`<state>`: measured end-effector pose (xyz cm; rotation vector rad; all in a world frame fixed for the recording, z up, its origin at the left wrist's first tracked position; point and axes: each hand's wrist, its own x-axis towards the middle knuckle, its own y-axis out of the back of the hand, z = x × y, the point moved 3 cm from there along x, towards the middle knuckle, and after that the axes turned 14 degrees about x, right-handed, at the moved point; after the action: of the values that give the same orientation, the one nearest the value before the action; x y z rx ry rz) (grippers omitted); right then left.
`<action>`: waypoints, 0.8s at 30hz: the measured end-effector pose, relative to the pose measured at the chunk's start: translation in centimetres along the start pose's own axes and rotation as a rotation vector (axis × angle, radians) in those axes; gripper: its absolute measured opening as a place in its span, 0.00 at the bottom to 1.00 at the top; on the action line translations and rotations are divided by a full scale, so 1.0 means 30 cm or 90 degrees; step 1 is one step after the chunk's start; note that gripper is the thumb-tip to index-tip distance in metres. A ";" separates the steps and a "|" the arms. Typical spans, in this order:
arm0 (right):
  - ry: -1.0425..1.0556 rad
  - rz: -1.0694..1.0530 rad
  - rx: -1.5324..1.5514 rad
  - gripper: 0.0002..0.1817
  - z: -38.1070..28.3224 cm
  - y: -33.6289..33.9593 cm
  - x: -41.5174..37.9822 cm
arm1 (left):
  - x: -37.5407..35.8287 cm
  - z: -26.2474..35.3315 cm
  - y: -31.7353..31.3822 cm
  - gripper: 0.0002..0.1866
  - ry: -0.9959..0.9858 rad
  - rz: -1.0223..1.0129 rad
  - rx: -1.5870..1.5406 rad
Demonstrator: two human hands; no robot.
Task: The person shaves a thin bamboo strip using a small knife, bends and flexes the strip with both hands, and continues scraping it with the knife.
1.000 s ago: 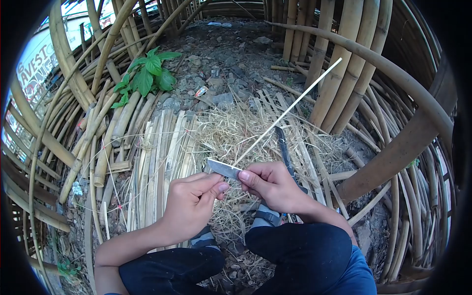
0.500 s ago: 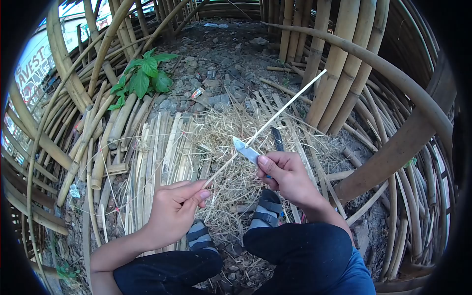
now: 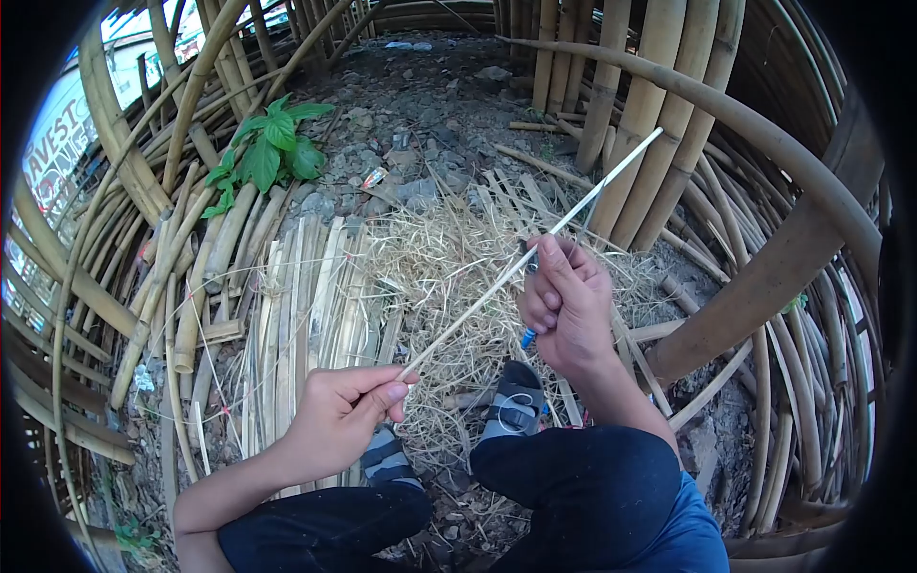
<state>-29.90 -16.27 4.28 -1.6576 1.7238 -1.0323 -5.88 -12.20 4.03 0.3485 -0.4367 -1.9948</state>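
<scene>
A thin, pale bamboo strip [image 3: 478, 304] runs diagonally up to the right in front of me. My left hand [image 3: 349, 406] pinches its lower end between thumb and fingers. Higher along the strip, my right hand [image 3: 571, 301] is closed, its thumb tip against or just beside the strip. A small blue end [image 3: 528, 337], seemingly of the knife's handle, pokes out below the right fingers; the blade cannot be clearly made out. Beneath the strip lies a pile of bamboo shavings [image 3: 430, 267]. A dark object [image 3: 525, 256] behind the right hand is partly hidden.
Split bamboo slats [image 3: 310, 277] lie left of the shavings. Thick bamboo poles [image 3: 659, 124] stand at right, with a curved pole [image 3: 745, 119] crossing in front. A leafy plant [image 3: 272, 148] grows at left. My sandalled feet [image 3: 516, 406] rest by the shavings.
My right hand has moved up and slightly right along the strip and turned, so the knife blade no longer shows plainly. The strip's far end has shifted right; the left hand keeps its pinch.
</scene>
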 end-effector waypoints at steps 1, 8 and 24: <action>0.019 0.000 -0.016 0.11 0.001 0.000 0.003 | 0.002 -0.003 -0.002 0.11 0.002 0.001 0.001; 0.044 -0.038 -0.049 0.11 0.028 -0.011 -0.021 | 0.058 0.018 -0.029 0.11 -0.022 0.024 -0.045; -0.255 -0.328 -0.477 0.19 0.172 -0.006 -0.078 | 0.072 0.026 -0.028 0.08 -0.097 0.047 0.088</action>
<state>-25.39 -14.79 1.19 -2.6512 1.5188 -0.1673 -7.82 -13.67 4.23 0.2633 -0.6761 -1.9302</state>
